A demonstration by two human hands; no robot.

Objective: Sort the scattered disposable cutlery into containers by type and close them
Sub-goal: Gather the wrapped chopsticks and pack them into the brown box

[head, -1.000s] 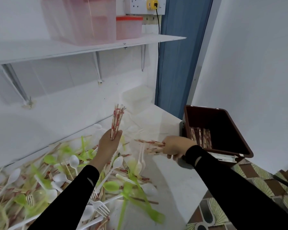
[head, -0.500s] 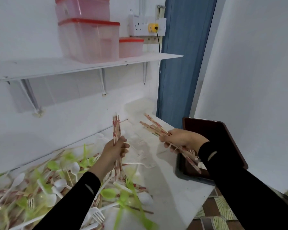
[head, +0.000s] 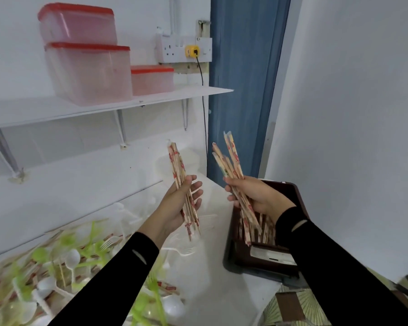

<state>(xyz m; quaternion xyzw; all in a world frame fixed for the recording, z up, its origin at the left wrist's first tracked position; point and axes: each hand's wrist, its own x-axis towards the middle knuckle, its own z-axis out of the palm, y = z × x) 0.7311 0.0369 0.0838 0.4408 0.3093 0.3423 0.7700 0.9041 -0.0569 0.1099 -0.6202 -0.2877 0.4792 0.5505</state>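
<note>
My left hand [head: 178, 207] grips a bundle of paper-wrapped chopsticks [head: 178, 165], held nearly upright above the white counter. My right hand [head: 257, 196] grips a second bundle of wrapped chopsticks [head: 230, 156], tilted, its lower ends hanging over the dark brown container [head: 240, 257]. More wrapped chopsticks [head: 265, 228] lie inside that container. A scattered pile of white spoons and forks, green cutlery [head: 85, 257] and wrapped chopsticks covers the counter at lower left.
A wall shelf [head: 104, 107] carries three pink containers with red lids [head: 90, 71]. A wall socket [head: 183, 49] with a black cable sits beside a blue door frame [head: 243, 90]. The counter's right edge drops to patterned floor tiles [head: 297, 307].
My right hand swung its chopstick bundle from lying sideways to pointing up over the brown container. My left hand lifted its bundle slightly. The view tilted upward.
</note>
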